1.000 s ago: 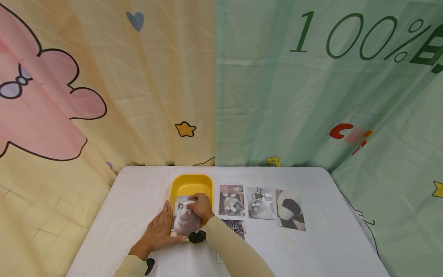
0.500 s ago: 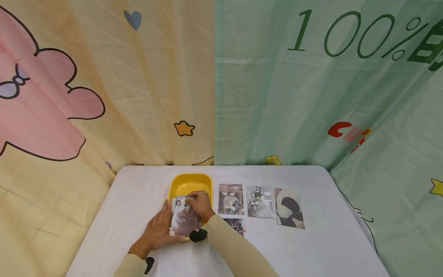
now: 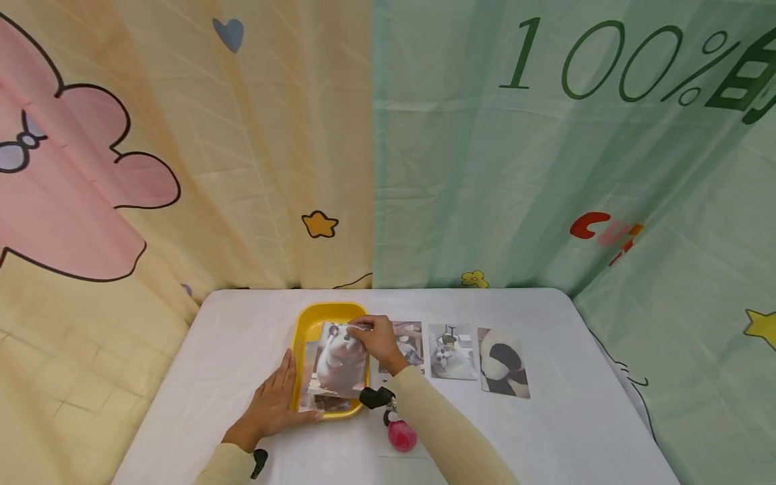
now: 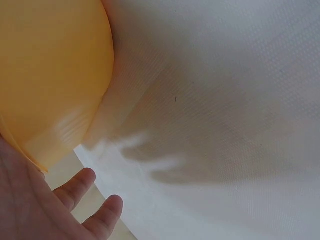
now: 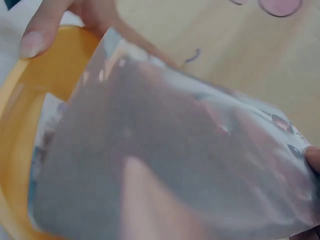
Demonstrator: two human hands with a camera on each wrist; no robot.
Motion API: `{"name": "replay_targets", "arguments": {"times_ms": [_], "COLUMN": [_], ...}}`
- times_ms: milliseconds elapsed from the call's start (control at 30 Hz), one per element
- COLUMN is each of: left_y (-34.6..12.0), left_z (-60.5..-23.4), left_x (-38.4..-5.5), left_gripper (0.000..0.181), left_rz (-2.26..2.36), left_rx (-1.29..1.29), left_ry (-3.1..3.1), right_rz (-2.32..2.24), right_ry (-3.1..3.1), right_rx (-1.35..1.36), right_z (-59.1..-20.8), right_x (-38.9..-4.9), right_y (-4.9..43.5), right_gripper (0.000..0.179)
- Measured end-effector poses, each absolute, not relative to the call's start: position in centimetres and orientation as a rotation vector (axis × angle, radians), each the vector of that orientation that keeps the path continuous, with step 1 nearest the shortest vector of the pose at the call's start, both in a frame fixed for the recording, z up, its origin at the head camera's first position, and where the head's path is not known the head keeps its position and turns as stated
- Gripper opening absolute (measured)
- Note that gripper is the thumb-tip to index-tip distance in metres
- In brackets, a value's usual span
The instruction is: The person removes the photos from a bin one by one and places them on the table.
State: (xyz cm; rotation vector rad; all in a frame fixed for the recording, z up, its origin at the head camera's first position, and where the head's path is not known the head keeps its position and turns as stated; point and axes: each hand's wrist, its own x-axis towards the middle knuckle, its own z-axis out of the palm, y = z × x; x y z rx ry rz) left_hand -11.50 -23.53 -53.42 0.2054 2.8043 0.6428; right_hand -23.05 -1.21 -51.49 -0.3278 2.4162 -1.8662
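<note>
My right hand (image 3: 377, 340) pinches the top right corner of a picture card (image 3: 339, 364) that shows a pale, mouse-like animal. The card is raised and tilted above a yellow tray (image 3: 330, 307), and its glossy face (image 5: 150, 125) fills the right wrist view. Below it, other picture cards (image 3: 330, 404) lie in the tray. My left hand (image 3: 273, 401) rests against the tray's left side and near corner, fingers straight and thumb along the near rim. In the left wrist view, fingers of the left hand (image 4: 45, 205) show beside the tray's outer wall (image 4: 55, 75).
To the tray's right, a cat card (image 3: 409, 343), a white cat card (image 3: 452, 351) and a panda plush card (image 3: 504, 362) lie in a row on the white table (image 3: 582, 431). A pink fluffy ball (image 3: 402, 436) shows by the right sleeve. Curtains (image 3: 485, 168) stand behind.
My right hand has lifted the mouse-like animal card and moved it up and right, uncovering cards in the tray. The left hand stays at the tray. The pink ball has come into view.
</note>
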Motion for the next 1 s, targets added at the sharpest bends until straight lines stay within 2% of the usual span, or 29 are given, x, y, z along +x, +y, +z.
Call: {"name": "replay_targets", "arguments": {"times_ms": [133, 333, 667, 1000], "left_y": [-23.7, -23.5, -23.6, -23.7], "left_z": [-53.5, -53.7, -53.7, -54.0], "left_x": [-11.5, -11.6, -11.6, -11.7], "left_gripper": [0.131, 0.132, 0.134, 0.134], "left_rz": [0.646, 0.642, 0.638, 0.663], "left_rx": [0.219, 0.208, 0.200, 0.214], "left_ry": [2.805, 2.803, 2.790, 2.806], "right_rz": [-1.971, -1.959, -1.871, -1.792], "right_ry": [2.282, 2.294, 2.416, 2.490], "right_rx": [-0.176, -0.143, -0.035, 0.194], "right_z": [-50.9, -51.3, -54.8, -57.6], "right_x": [-22.9, -21.9, -18.2, -15.3], "right_y": [1.5, 6.3, 14.6, 19.9], "right_gripper": [0.023, 0.024, 0.019, 0.017]}}
